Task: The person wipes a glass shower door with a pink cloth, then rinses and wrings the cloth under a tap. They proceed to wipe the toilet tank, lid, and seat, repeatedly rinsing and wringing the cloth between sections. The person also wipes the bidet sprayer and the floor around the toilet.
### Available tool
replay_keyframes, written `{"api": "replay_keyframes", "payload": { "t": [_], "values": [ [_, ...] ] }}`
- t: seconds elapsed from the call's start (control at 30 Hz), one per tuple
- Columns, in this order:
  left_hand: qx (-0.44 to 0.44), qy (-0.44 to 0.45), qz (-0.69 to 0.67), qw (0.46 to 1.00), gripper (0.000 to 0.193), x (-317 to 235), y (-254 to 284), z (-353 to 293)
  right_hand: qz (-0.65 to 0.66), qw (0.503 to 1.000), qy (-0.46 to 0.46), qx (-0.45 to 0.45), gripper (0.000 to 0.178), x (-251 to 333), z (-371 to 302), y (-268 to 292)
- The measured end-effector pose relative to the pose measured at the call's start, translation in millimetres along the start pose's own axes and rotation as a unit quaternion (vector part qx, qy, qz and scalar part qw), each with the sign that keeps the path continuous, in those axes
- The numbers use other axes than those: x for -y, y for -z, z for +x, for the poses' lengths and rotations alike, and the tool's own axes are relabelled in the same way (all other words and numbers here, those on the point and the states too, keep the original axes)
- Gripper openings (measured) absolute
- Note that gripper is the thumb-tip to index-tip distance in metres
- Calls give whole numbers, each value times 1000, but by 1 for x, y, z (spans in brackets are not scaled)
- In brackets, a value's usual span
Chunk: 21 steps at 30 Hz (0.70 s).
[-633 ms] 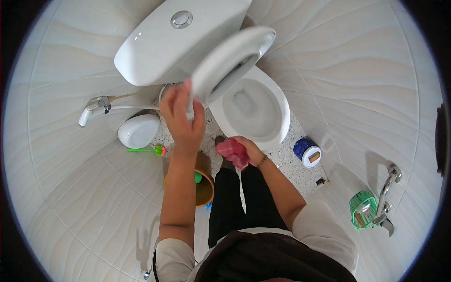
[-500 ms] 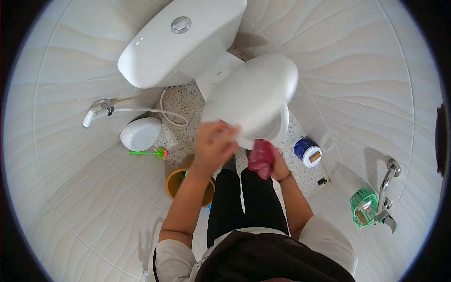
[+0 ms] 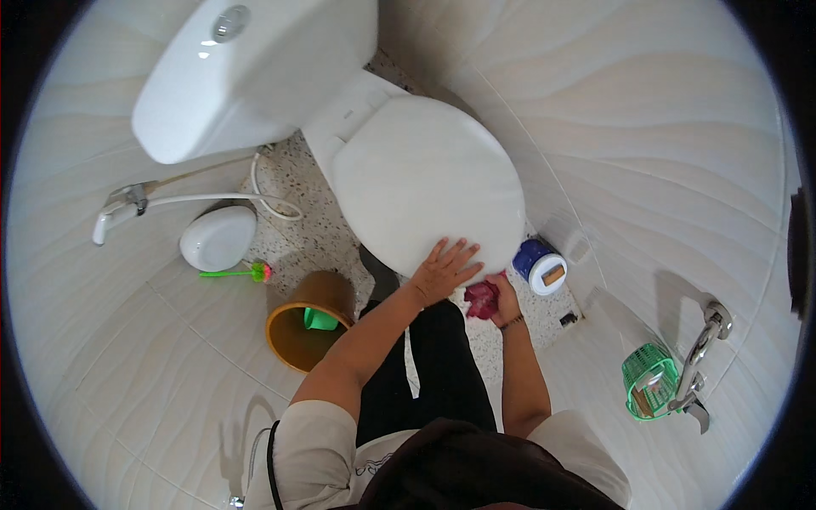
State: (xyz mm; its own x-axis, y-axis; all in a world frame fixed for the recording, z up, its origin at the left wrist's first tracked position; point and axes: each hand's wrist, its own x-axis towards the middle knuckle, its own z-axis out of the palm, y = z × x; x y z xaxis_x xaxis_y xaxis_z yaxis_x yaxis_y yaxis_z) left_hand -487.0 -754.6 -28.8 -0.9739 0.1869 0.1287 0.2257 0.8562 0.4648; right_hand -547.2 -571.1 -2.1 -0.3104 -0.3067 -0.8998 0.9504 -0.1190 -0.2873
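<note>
A white toilet lid lies lowered over the bowl. My left hand rests on its near edge, fingers spread and holding nothing. Just below that rim, at the near right, my right hand has its fingers closed on a dark red cloth. The cloth hangs bunched beside the lid's edge; part of it and some fingertips are hidden. Behind the lid stands the white cistern with a round flush button on top.
To the left are a brown bucket with a green dipper inside, a green brush, a white basin and a wall-hung sprayer. On the right stand a blue-and-white tub and a green basket under a metal tap.
The toilet lid has come down from a tilted position onto the bowl. My left hand has moved right onto it, and the cloth in my right hand has shifted to the lid's near edge.
</note>
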Motion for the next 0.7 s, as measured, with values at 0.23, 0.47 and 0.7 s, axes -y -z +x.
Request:
{"api": "replay_keyframes", "payload": {
  "t": [0.23, 0.47, 0.7],
  "values": [
    [20, -6, 57, 998, 40, 12, -68, -4, 29, 998, -57, -5, 23, -17, 72, 40],
    [50, -15, 103, 993, 45, 17, -83, -4, -21, 999, -19, -40, 28, -6, 65, 46],
    [104, -22, 134, 985, 51, 14, -80, -6, -157, 958, 137, -195, 29, 2, -2, 54]
  ]
}}
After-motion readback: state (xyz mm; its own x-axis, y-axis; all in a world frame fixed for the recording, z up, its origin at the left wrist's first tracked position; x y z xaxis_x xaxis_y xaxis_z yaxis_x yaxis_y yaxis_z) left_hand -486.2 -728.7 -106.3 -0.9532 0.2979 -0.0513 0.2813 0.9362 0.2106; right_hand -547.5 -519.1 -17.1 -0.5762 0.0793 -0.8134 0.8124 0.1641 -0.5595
